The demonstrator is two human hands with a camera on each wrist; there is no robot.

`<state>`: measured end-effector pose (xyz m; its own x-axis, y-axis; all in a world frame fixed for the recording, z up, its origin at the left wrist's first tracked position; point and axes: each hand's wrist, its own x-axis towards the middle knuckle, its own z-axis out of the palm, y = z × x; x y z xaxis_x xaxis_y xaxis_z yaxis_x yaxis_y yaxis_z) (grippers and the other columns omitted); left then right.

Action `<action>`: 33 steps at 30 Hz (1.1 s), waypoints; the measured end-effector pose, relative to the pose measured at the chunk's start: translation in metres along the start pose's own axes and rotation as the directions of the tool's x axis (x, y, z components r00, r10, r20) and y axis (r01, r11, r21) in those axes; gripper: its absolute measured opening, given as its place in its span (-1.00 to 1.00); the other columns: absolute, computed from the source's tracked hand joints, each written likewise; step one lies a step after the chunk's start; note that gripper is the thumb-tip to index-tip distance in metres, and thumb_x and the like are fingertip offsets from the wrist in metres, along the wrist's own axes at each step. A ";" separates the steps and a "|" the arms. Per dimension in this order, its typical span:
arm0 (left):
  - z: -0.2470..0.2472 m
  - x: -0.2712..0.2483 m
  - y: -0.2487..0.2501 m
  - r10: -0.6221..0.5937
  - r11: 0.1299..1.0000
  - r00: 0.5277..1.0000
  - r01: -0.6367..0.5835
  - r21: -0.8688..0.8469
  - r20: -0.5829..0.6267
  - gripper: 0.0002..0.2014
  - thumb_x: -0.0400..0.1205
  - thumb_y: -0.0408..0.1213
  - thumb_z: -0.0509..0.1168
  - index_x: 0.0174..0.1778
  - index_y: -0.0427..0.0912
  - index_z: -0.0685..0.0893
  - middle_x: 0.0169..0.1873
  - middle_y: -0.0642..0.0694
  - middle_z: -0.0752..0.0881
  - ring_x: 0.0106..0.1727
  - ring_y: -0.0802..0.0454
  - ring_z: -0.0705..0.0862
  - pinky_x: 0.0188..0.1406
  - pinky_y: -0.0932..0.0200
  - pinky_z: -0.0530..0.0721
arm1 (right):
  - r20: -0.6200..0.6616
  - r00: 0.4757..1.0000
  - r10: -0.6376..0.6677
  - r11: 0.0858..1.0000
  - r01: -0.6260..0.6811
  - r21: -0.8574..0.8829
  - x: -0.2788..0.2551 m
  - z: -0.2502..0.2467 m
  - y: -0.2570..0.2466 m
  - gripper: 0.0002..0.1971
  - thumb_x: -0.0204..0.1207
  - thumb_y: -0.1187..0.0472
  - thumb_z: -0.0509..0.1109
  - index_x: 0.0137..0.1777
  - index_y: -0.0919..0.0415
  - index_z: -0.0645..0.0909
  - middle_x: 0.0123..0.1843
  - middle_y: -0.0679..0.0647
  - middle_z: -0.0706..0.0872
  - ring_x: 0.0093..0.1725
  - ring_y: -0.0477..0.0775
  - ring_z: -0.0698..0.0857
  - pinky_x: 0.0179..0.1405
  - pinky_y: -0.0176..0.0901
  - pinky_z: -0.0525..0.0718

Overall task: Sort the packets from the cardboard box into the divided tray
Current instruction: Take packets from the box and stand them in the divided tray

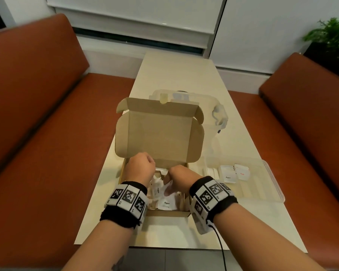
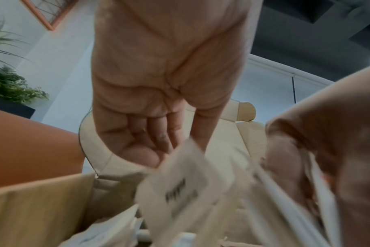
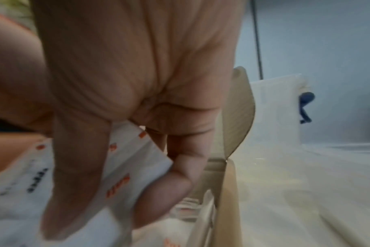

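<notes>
Seemingly both hands — left hand (image 1: 140, 165), right hand (image 1: 179, 176) — curled.

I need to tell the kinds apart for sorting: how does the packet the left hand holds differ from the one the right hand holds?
The left hand pinches a packet with black print by its top edge, so it hangs below the fingers. The right hand clamps a packet with orange print between thumb and fingers. Both are small white paper packets, held over the cardboard box; both are too blurred to read.

Pale narrow table (image 1: 176, 75) — open cardboard box (image 1: 159, 132), clear divided tray (image 1: 270, 184) beside it, clear lidded container (image 1: 219, 114) behind
</notes>
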<state>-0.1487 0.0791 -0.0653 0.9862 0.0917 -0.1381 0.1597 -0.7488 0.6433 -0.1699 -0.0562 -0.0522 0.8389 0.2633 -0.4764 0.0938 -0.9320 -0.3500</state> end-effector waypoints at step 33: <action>0.004 -0.015 0.001 -0.034 0.333 0.943 0.322 -0.886 0.330 -0.79 0.69 -0.43 0.22 0.23 -0.37 0.56 0.11 -0.33 0.70 -0.05 -0.20 0.78 -0.34 0.14 0.80 | -0.430 0.901 0.063 0.907 0.129 0.402 -0.002 -0.027 -0.004 -0.69 0.47 0.32 0.45 0.22 0.18 0.63 0.03 0.02 0.67 -0.16 -0.07 0.67 -0.17 -0.31 0.69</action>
<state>-0.1638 0.0747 -0.0659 0.9103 -0.1041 -0.4007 0.4099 0.3624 0.8370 -0.1573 -0.0601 -0.0279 0.9919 0.0719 -0.1044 -0.0224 -0.7112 -0.7027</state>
